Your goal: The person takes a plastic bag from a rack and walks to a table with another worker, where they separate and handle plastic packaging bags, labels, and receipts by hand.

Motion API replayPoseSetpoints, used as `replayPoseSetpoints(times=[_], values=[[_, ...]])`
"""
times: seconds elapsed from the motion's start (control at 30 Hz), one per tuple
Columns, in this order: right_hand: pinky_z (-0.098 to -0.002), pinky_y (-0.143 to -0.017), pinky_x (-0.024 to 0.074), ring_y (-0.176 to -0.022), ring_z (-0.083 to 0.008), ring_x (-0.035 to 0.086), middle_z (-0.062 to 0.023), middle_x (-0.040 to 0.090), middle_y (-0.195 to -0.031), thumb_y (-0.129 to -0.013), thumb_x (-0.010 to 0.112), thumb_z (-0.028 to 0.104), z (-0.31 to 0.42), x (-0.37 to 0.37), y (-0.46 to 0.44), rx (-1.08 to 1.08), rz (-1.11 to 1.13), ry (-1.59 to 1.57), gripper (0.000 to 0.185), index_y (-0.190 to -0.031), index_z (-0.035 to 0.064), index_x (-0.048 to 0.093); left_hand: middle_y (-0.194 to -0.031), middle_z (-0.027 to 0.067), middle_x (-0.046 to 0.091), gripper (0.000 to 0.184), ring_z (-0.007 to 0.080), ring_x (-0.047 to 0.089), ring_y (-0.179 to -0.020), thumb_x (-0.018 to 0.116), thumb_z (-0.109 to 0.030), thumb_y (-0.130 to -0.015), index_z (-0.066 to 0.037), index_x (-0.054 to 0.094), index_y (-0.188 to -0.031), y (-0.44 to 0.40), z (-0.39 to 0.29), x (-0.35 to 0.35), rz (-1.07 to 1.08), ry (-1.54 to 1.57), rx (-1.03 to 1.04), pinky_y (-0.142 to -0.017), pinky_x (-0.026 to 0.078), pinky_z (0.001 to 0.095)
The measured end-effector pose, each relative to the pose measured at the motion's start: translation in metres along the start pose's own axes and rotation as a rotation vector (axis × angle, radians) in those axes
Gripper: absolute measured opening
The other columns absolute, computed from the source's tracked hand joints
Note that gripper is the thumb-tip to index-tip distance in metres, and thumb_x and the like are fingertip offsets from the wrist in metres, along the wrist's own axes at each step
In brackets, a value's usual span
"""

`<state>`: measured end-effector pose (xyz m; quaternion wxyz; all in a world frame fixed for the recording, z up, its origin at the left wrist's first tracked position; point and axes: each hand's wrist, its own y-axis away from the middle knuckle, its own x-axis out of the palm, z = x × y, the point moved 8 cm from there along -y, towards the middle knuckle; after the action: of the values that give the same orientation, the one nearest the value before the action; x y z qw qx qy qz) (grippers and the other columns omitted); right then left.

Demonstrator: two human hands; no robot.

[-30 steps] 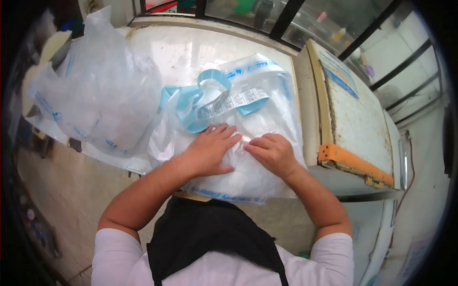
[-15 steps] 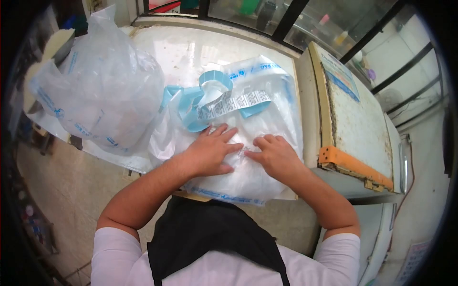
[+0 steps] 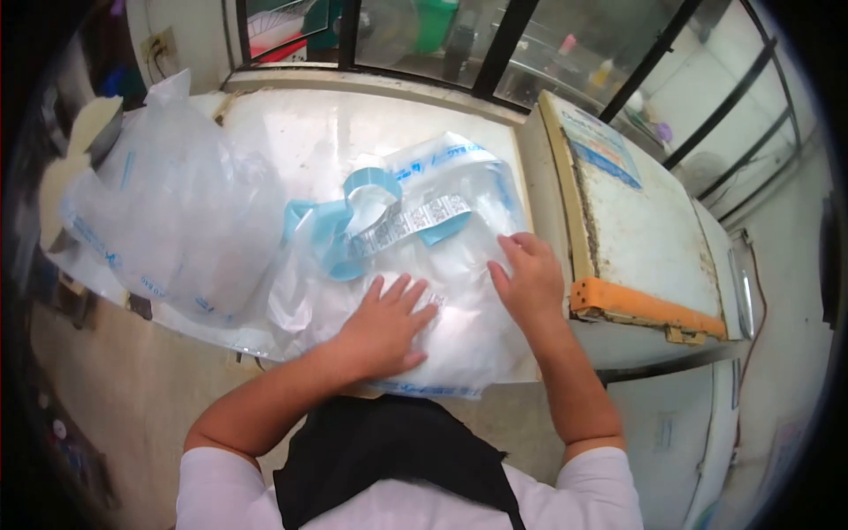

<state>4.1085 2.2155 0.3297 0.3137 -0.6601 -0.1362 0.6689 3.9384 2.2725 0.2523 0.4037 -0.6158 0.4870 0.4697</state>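
My left hand [image 3: 389, 327] lies flat with spread fingers on a clear plastic bag [image 3: 468, 340] printed in blue. Raised at the bag's right side is my right hand [image 3: 530, 274], its thumb and fingers apart and nothing seen between them. A small printed label [image 3: 435, 302] shows on the plastic just beside my left fingertips. Across the upper part of the bag curls a strip of printed labels [image 3: 411, 225] with light blue backing, partly looped.
A large, full-looking plastic bag [image 3: 190, 203] stands at the left of the white tabletop [image 3: 291, 115]. Close on the right is a worn white appliance [image 3: 649, 212] with an orange corner piece [image 3: 645, 311]. Framed window panes [image 3: 424, 40] line the back.
My right hand has lifted away from the label and moved right. My left hand now lies flatter beside the label. The whole view has shifted slightly.
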Motion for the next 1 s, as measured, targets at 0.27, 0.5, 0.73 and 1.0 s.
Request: replayPoseSetpoints(times=[0.27,0.5,0.73,1.0], values=[[-0.0413,-0.078,0.0477,-0.091,-0.0264,0.061,-0.0047,0.064,-0.093,-0.074,0.078,0.02,-0.018,0.01,0.013,0.115,0.07,-0.056,0.022,-0.094,0.012,0.074,-0.148,0.0223,0.04,0.071,0.0404,0.035,-0.139,0.07,-0.041,-0.083,-0.006,0.047,-0.14,0.007,-0.01,-0.015,-0.028,0.102,0.018,-0.113,0.03,0.0536],[-0.0406,-0.076,0.0482,-0.086,-0.0291,0.061,-0.0067,0.063,-0.086,-0.073,0.076,0.014,-0.003,0.013,0.007,0.081,0.107,-0.052,0.013,-0.085,0.011,0.072,-0.147,0.0225,0.041,0.072,0.0404,0.037,-0.138,0.07,-0.04,-0.083,-0.005,0.046,-0.141,0.006,-0.004,-0.008,0.013,0.074,0.023,-0.112,0.032,0.0517],[-0.027,-0.076,0.0449,-0.085,-0.0112,0.058,-0.0025,0.061,-0.087,-0.094,0.064,0.017,0.006,-0.007,0.001,0.317,0.059,-0.862,0.013,-0.099,0.0056,0.06,-0.144,0.0221,0.046,0.074,0.0373,0.045,-0.133,0.075,-0.022,-0.08,-0.003,0.042,-0.144,0.003,0.01,-0.061,-0.47,0.374,-0.003,-0.109,0.038,0.041],[-0.0208,-0.08,0.0447,-0.089,-0.0052,0.053,-0.0016,0.059,-0.101,-0.104,0.051,0.019,0.003,-0.006,0.008,0.562,-0.288,-1.417,0.017,-0.11,0.0034,0.052,-0.144,0.0227,0.046,0.086,0.0369,0.044,-0.134,0.079,-0.024,-0.076,0.0,0.036,-0.146,-0.028,0.025,-0.083,-0.524,0.351,0.065,-0.11,0.038,0.0426]])
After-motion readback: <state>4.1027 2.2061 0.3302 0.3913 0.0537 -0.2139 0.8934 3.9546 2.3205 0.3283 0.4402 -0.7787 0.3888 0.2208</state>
